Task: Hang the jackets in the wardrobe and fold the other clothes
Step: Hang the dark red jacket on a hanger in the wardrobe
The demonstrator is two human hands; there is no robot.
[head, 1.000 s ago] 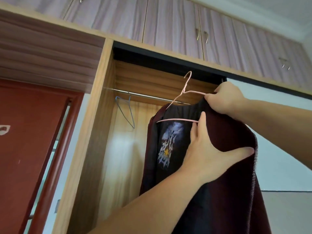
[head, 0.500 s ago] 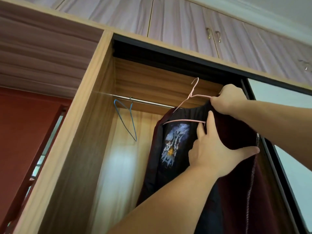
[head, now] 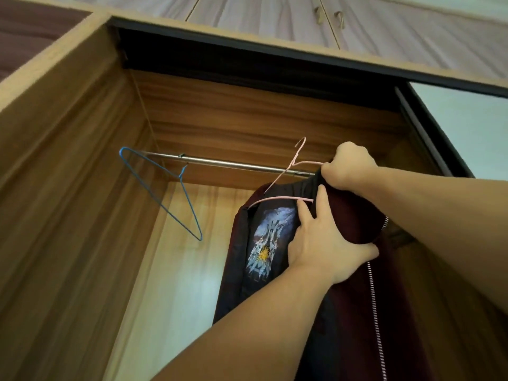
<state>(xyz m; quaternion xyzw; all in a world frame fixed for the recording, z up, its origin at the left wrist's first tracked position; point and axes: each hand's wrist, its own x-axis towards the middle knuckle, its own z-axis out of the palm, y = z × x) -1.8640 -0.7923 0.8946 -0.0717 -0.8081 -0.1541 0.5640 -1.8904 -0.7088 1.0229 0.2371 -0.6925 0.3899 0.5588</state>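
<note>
A dark maroon jacket (head: 354,218) with a zip and a printed dark lining (head: 265,243) hangs on a pink wire hanger (head: 286,171). I hold it up inside the open wardrobe, just below and in front of the metal rail (head: 233,163). My right hand (head: 349,167) grips the hanger's right end together with the jacket's shoulder. My left hand (head: 327,240) holds the jacket's collar area, fingers up near the hanger's bottom bar, thumb curled round the maroon fabric. The hanger's hook points up above the rail and is not on it.
An empty blue wire hanger (head: 167,188) hangs on the rail at the left. The wardrobe's left wall (head: 68,188) is close by. A dark-framed sliding door (head: 439,138) stands at the right. Closed upper cupboard doors (head: 330,20) sit above.
The view has moved closer to the wardrobe and tilted up. The jacket on its hanger has been carried further inside, nearer the rail. Both hands keep the same hold.
</note>
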